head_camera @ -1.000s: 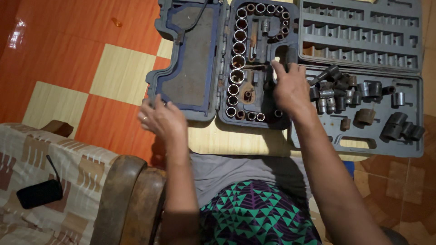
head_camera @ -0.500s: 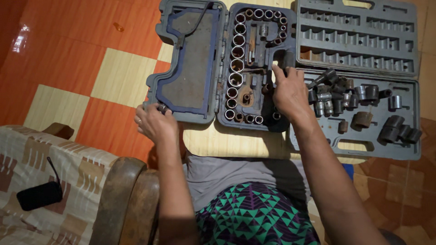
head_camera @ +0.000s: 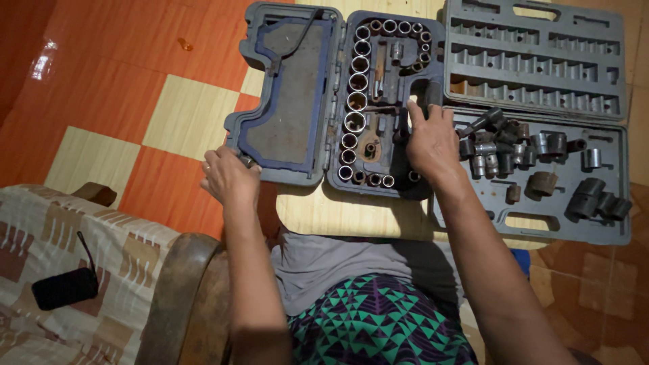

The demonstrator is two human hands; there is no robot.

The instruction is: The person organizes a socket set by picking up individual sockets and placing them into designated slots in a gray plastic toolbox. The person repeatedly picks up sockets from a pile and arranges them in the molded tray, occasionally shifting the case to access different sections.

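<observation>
- Presently, left hand (head_camera: 228, 177) closes its grip on the near corner of the blue case (head_camera: 287, 94), lid side, apparently steadying it.
- Right hand (head_camera: 427, 140) lies flat on the tray side, fingers spread, holding nothing; index tip at a dark recess.
- Sockets (head_camera: 353, 101) sit seated in a column.
- Grey case (head_camera: 541, 128) alongside holds loose sockets (head_camera: 503, 145), unsorted.

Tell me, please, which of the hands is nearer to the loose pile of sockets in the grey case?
Right. The right hand lies just beside the socket pile; the left hand is far across, at the blue case's lid corner.
</observation>
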